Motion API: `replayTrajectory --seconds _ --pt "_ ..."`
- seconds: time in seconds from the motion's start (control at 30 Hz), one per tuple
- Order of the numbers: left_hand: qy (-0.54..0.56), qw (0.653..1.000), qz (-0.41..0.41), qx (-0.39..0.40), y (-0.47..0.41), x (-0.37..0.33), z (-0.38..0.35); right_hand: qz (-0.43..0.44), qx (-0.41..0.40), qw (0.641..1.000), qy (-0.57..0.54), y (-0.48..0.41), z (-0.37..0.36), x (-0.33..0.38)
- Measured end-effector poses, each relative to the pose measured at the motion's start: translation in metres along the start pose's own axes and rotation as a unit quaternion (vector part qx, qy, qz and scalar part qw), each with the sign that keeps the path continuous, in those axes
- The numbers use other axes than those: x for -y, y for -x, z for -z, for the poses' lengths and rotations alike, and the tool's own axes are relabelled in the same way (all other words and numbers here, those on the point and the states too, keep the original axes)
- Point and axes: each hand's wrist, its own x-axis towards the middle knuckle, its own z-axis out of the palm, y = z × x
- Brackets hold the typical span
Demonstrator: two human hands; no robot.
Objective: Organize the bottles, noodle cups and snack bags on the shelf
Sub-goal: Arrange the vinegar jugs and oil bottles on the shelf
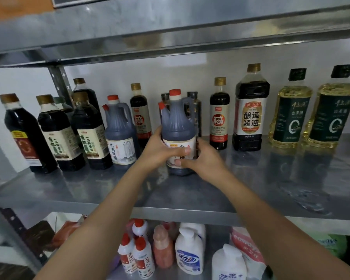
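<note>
A dark vinegar jug [177,124] with a red cap and a handle stands on the steel shelf [190,199], near its middle. My left hand [160,152] grips its lower left side, thumb across the label. My right hand [202,160] grips its right side, fingers round the back. A matching jug [120,134] stands to the left. Left of that are several dark soy sauce bottles [59,134]. To the right stand two more dark bottles [251,110] and two yellow oil bottles [291,112]. Behind the held jug, small dark bottles are partly hidden.
The shelf above [170,27] hangs low over the bottle tops. On the lower shelf sit red-capped white bottles [137,253], a white soap dispenser [189,251], a pink bottle [163,247] and a pink-and-white bag [249,251]. A steel upright [59,81] stands at back left.
</note>
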Motion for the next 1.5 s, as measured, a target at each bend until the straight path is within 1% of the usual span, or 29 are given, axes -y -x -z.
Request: replayTrajectory --seconds 0.13,0.33,0.4,0.6,0.73,0.77,0.8,0.83,0.87,0.9,0.93,0.97,1.0,1.07,1.1,1.13,1.2,1.23,1.3,1.37,1.43,1.5 --pt "0.004 0.999 0.009 0.032 -0.006 0.012 0.013 -0.012 -0.006 1.0 0.009 -0.004 -0.011 0.0" --pt "0.027 0.996 0.012 0.086 -0.01 0.022 0.019 0.0 -0.035 0.999 0.023 0.001 -0.019 -0.004" --pt "0.028 0.996 0.01 0.084 -0.008 0.026 0.017 -0.002 -0.04 0.999 0.017 0.003 -0.021 -0.006" --pt "0.02 0.999 0.006 0.037 0.001 0.029 0.013 -0.005 -0.033 0.999 0.004 0.004 -0.021 -0.008" --pt "0.012 0.999 -0.003 0.045 0.01 0.021 0.014 -0.007 -0.021 1.0 -0.009 0.003 -0.021 -0.009" --pt "-0.005 0.999 -0.002 0.05 0.013 0.021 0.016 -0.008 -0.011 1.0 -0.015 0.003 -0.019 -0.009" --pt "-0.043 0.998 -0.005 0.041 0.017 0.02 0.019 -0.01 0.007 1.0 -0.022 0.003 -0.015 -0.01" --pt "-0.092 0.996 -0.014 0.006 0.023 0.021 0.021 -0.015 0.026 0.999 -0.026 0.004 -0.008 -0.01" --pt "-0.131 0.989 -0.031 -0.057 0.033 0.023 0.024 -0.025 0.034 0.999 -0.033 0.004 0.0 -0.011" --pt "-0.135 0.981 -0.059 -0.125 0.045 0.022 0.025 -0.036 0.026 0.998 -0.041 0.003 0.01 -0.011" --pt "-0.112 0.975 -0.091 -0.168 0.06 0.018 0.021 -0.047 0.001 0.998 -0.051 0.003 0.023 -0.009" --pt "-0.074 0.976 -0.121 -0.167 0.073 0.011 0.012 -0.055 -0.035 0.996 -0.06 0.001 0.036 -0.007" --pt "-0.038 0.98 -0.145 -0.131 0.082 0.002 -0.002 -0.056 -0.072 0.994 -0.067 -0.003 0.05 -0.004" --pt "0.017 0.985 -0.168 -0.025 0.083 -0.013 -0.039 -0.051 -0.13 0.988 -0.071 -0.017 0.074 0.003" --pt "0.044 0.985 -0.164 0.008 0.075 -0.02 -0.058 -0.046 -0.152 0.985 -0.065 -0.026 0.083 0.005" --pt "0.069 0.986 -0.15 0.014 0.062 -0.026 -0.077 -0.041 -0.173 0.982 -0.062 -0.035 0.092 0.008" --pt "0.098 0.99 -0.097 -0.025 0.026 -0.026 -0.109 -0.037 -0.199 0.978 -0.048 -0.05 0.102 0.015" --pt "0.102 0.991 -0.068 -0.047 0.005 -0.021 -0.121 -0.039 -0.203 0.978 -0.033 -0.056 0.104 0.019" --pt "0.088 0.994 -0.019 -0.064 -0.028 -0.011 -0.137 -0.041 -0.199 0.979 -0.001 -0.068 0.104 0.024" --pt "0.08 0.994 -0.013 -0.078 -0.043 -0.003 -0.145 -0.042 -0.187 0.981 0.025 -0.077 0.098 0.026" --pt "0.1 0.991 -0.027 -0.089 -0.045 0.004 -0.147 -0.049 -0.174 0.982 0.049 -0.09 0.09 0.023" --pt "0.115 0.988 -0.03 -0.094 -0.043 0.008 -0.145 -0.07 -0.181 0.979 0.06 -0.106 0.082 0.019"
